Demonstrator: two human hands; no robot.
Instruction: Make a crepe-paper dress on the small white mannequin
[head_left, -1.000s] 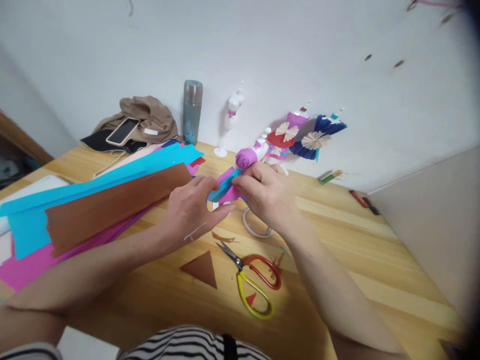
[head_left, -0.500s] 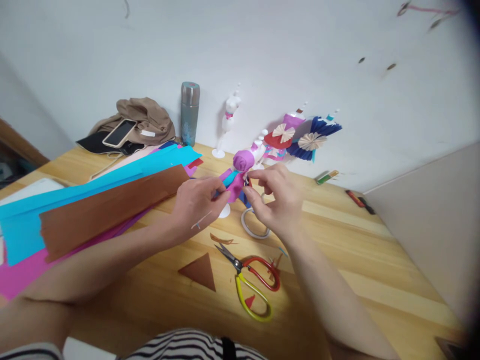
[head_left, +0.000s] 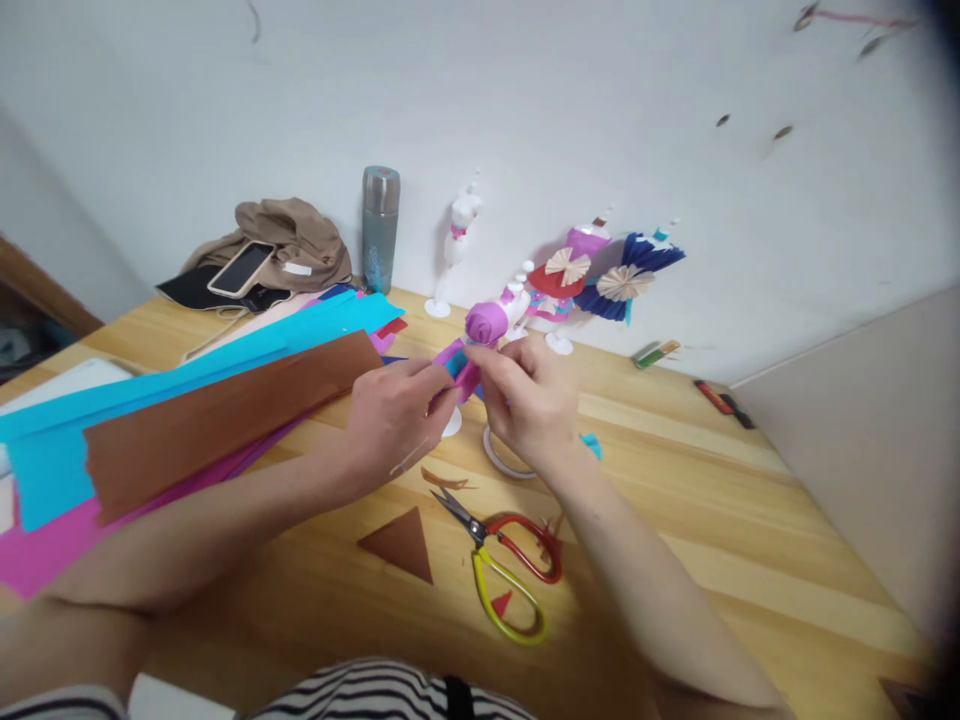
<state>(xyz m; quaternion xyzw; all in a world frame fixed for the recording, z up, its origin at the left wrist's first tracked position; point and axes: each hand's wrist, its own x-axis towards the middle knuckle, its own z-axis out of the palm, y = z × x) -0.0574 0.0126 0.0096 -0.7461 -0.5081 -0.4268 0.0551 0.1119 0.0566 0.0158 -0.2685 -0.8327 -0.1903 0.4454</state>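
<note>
In front of me a small white mannequin [head_left: 517, 308] leans to the right, wrapped in crepe paper with a purple paper rose [head_left: 486, 323] on it. My left hand [head_left: 397, 415] pinches the purple and blue paper skirt [head_left: 466, 380] from the left. My right hand [head_left: 532, 400] is closed, thumb and fingers pressed together at the skirt just below the rose; its fingertips hide what lies between them. White tape [head_left: 504, 458] is partly covered by that hand. Nearer to me lie scissors [head_left: 480, 535] with red and yellow handles, blades slightly apart, and a brown paper triangle [head_left: 401, 545].
Blue and brown crepe paper sheets [head_left: 232, 420] cover the table's left side. Behind them are a phone [head_left: 241, 270] on brown cloth [head_left: 300, 240] and a flask [head_left: 380, 230]. Along the wall stand a bare white mannequin [head_left: 459, 230] and paper-dressed ones [head_left: 626, 283].
My right hand has moved left and closed in on the skirt below the rose, its fingers now pressed together. My left hand keeps its hold almost unmoved.
</note>
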